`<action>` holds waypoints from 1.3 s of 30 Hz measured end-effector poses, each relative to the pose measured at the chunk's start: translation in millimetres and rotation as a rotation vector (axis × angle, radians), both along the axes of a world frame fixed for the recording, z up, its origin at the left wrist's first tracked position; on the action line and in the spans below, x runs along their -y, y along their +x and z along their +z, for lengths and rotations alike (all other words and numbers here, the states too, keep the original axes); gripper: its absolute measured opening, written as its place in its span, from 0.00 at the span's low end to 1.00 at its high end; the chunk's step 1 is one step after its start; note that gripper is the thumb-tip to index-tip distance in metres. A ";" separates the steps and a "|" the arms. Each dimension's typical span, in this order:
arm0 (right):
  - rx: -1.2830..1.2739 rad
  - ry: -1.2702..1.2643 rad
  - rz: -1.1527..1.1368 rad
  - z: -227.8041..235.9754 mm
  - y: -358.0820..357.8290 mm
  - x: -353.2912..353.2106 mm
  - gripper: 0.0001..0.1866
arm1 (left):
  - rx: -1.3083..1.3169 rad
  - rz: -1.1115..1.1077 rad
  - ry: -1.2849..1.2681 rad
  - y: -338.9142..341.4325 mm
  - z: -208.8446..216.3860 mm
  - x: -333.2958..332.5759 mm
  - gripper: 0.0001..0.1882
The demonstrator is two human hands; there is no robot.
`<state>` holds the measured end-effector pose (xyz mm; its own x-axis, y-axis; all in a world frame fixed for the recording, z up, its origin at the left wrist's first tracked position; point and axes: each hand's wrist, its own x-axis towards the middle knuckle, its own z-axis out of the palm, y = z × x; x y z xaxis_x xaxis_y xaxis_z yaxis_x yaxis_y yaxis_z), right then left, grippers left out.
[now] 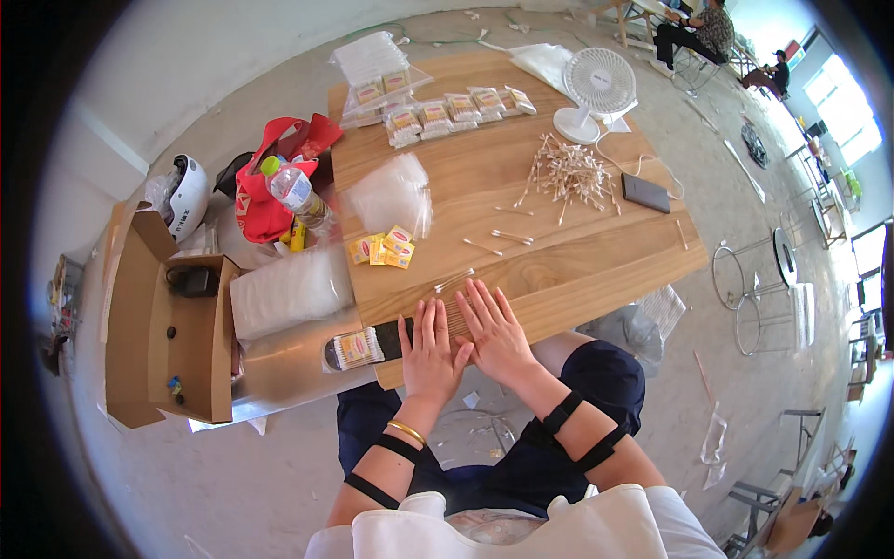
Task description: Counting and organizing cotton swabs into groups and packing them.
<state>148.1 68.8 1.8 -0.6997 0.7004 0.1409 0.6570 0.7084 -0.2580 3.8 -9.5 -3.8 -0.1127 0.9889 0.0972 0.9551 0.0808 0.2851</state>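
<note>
Both palms rest on the wooden table [577, 289] at its near edge. My left hand [432, 352] lies with fingers stretched out, partly over a dark strip [389, 339]. Close beside it, my right hand [494, 334] is also flat, fingers spread, the two thumbs nearly touching. Neither hand holds anything. A few loose cotton swabs [454, 279] lie just beyond my fingertips. Left of my left hand is a clear bag of cotton swabs [356, 348] with a yellow label. Small yellow cards [384, 248] and a stack of clear plastic bags [396, 194] lie farther off.
A pile of cotton swabs [570, 173], a black power bank [645, 193] and a white fan [599, 86] stand at the right. Packed swab bags [456, 112] line the back. At left are a bottle [296, 191], a red bag [264, 200] and an open cardboard box [140, 326].
</note>
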 end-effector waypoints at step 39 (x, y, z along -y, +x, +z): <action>-0.295 -0.305 0.048 39.7 40.9 -5.4 0.08 | 0.024 0.036 0.040 1.2 4.8 1.2 0.39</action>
<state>189.0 74.2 41.5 -0.6934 0.7084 0.1316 0.4916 0.5986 -0.6324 5.0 -10.6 1.0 -0.1509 0.9795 0.1335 0.9447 0.1031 0.3113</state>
